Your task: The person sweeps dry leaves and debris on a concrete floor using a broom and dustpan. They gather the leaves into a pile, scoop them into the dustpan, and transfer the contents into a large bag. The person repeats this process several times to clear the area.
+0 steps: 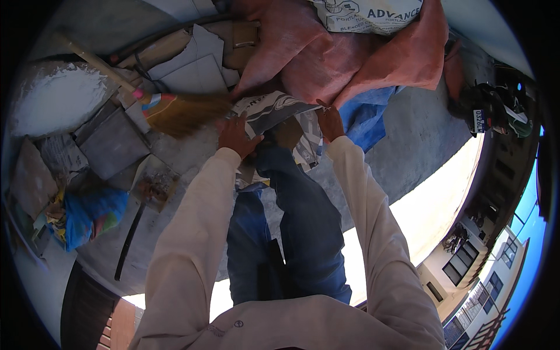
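Observation:
A printed paper sack (274, 111), grey-white with dark markings, is stretched between my hands in front of my legs. My left hand (236, 137) is closed on the sack's left edge. On the opposite edge, my right hand (331, 122) grips the paper near its upper corner. One of my legs is lifted forward, and its lower end is partly hidden under the sack. More crumpled printed paper (309, 137) hangs beside that leg, below my right hand.
A reddish tarp (315, 58) bears a full sack (367, 16) ahead, with a blue tarp (367, 116) beside it. At left are a broom (181, 114), cardboard (192, 64), white powder (64, 90), a long-handled dustpan (154, 184) and a blue plastic bag (96, 213). A motorcycle (496, 111) stands right.

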The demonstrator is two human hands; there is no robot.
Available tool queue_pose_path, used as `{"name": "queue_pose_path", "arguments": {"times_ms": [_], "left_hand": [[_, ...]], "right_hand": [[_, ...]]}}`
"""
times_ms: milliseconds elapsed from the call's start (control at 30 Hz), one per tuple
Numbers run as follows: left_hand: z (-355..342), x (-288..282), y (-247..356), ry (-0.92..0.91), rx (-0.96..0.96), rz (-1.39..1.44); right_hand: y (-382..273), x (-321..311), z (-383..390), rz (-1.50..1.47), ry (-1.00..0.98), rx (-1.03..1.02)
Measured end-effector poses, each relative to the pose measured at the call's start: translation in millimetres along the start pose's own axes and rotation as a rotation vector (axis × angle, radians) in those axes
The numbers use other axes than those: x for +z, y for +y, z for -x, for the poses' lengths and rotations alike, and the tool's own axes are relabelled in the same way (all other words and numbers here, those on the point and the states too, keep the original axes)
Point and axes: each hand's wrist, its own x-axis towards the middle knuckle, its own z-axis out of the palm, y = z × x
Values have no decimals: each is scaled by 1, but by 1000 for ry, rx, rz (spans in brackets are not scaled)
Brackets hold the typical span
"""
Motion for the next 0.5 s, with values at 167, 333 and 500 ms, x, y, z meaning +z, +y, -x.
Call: {"name": "queue_pose_path", "arguments": {"times_ms": [167,333,500], "left_hand": [[-39,24,36,69,266,241],[-47,45,47,-272,-109,731],[-29,62,61,-39,-244,591]], "right_hand": [[-20,25,-22,-971,0,371],[-41,34,-16,-1872,17,601],[-43,47,14,-1925,-129,645]]}}
